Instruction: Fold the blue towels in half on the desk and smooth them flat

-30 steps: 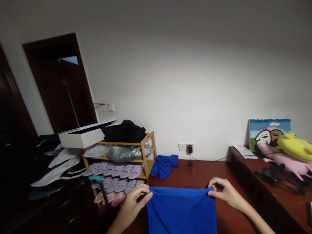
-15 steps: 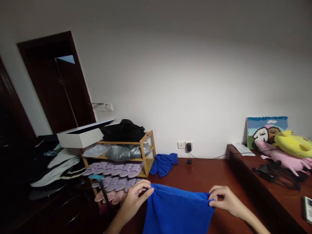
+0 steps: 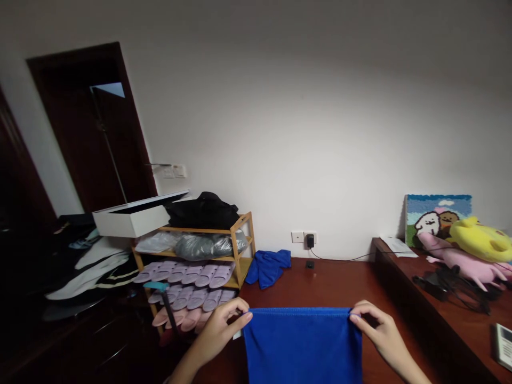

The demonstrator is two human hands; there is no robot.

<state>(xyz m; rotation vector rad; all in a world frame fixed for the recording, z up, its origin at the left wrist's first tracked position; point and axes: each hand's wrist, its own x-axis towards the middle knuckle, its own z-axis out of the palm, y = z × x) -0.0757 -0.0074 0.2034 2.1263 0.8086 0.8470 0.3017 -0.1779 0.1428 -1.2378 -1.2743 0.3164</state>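
**Blue towel held taut by its top corners**

Nearest: left hand (image 3: pixel 218 333) pinching the top left corner of a blue towel (image 3: pixel 302 346), thumb and fingers pressed together on the hem. Right hand (image 3: pixel 376 330) pinching the top right corner the same way. Towel hangs flat between them, top edge straight and level, lower part cut off by the frame's bottom edge.

Behind it, dark red wooden floor (image 3: pixel 332 282). Left of the hands, wooden shoe rack (image 3: pixel 240 250) with rows of lilac slippers (image 3: pixel 188 274), grey bundles on the shelf above, black bag (image 3: pixel 202 210) and open white box (image 3: pixel 132 218) on top. Second blue cloth (image 3: pixel 269 266) crumpled on the floor just beside the rack's right edge. Right side: dark wooden bench (image 3: pixel 400 277) carrying pink and yellow plush toys (image 3: pixel 472 250) and cables. Far: white wall, wall socket (image 3: pixel 306 238) with a plug, dark doorway (image 3: pixel 92 128) at far left.
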